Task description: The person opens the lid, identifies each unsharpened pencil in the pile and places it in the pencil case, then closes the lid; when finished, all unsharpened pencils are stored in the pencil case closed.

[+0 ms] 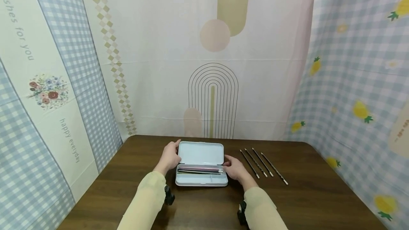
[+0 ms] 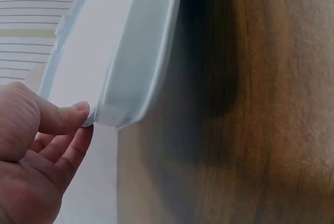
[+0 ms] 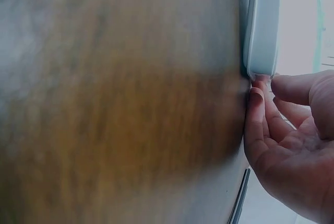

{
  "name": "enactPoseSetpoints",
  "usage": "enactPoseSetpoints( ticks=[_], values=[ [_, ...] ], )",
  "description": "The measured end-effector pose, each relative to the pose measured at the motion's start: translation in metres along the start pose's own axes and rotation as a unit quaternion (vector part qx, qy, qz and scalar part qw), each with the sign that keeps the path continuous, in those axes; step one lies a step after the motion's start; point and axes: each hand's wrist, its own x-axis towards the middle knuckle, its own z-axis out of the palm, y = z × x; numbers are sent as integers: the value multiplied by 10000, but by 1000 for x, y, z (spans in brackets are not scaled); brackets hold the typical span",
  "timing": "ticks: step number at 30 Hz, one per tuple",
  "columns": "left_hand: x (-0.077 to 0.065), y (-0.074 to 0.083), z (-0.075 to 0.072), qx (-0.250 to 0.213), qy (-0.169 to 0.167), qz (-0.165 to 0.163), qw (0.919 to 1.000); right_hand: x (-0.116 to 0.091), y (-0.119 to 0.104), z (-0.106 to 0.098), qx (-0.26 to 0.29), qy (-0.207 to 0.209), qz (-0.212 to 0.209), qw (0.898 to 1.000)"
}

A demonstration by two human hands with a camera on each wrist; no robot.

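Note:
A pale blue pencil case (image 1: 201, 180) lies on the table with its lid (image 1: 201, 153) raised at the back. Several pencils (image 1: 199, 170) rest in its long rear compartment. My left hand (image 1: 169, 157) is at the lid's left side; in the left wrist view its thumb and fingers pinch the lid's edge. At the right end of the case, my right hand (image 1: 234, 168) holds the tray's side, its thumb (image 3: 292, 88) at the upper edge and its fingers curled against the end wall.
Several patterned pencils (image 1: 262, 164) with white ends lie side by side on the brown wooden table (image 1: 306, 201), right of my right hand. A printed cloth (image 1: 159, 98) hangs behind the table, with checked cloths on both sides.

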Motion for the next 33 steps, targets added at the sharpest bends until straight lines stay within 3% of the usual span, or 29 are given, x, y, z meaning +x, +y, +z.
enactPoseSetpoints(
  ticks=[7,14,20,26,33],
  values=[
    [-1,-8,6,105,445,283,9986,-2,0,-1,-126,103,-32,9999],
    [-2,-10,10,-98,779,287,9965,-2,-1,-2,52,162,213,9996],
    [-3,-1,10,-38,438,371,9983,-2,-3,-4,336,282,423,9981],
    [-7,9,10,519,117,570,9970,-5,-7,-3,668,420,492,9957],
    [-14,13,14,863,352,1015,9905,-3,-5,2,985,579,558,9919]
  ],
)
